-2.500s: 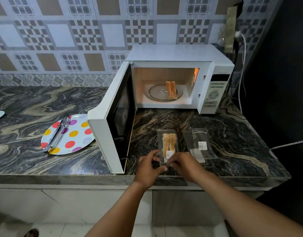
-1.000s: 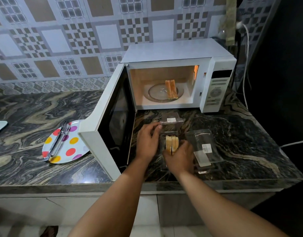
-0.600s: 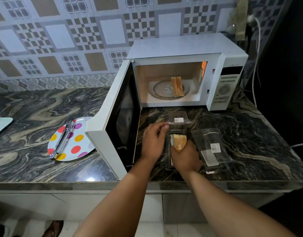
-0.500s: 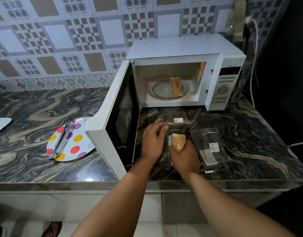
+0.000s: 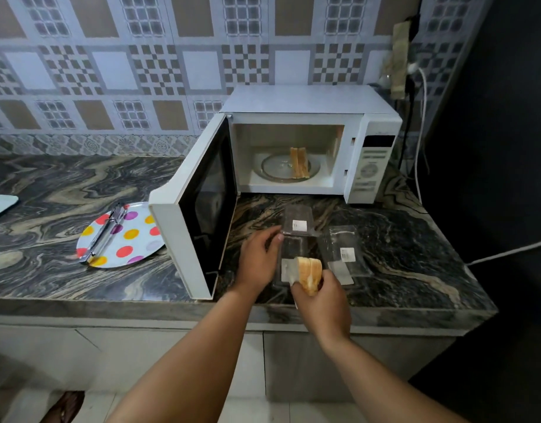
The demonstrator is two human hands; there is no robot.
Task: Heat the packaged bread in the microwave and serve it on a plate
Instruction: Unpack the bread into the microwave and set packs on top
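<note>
The dark marbled table (image 5: 400,239) carries a white microwave (image 5: 312,123) at the back with its door swung open, a polka-dot plate (image 5: 131,239) to the left with metal tongs (image 5: 105,236) lying across it, and two clear plastic packages in front of the microwave: an open one (image 5: 298,227) and another (image 5: 344,254) just to its right

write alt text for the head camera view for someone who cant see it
A person's right hand lifts pale sliced bread from an open clear plastic package steadied by the left hand on a dark marbled counter. Behind, an open white microwave already holds bread slices; a polka-dot plate with metal tongs sits left.
</note>
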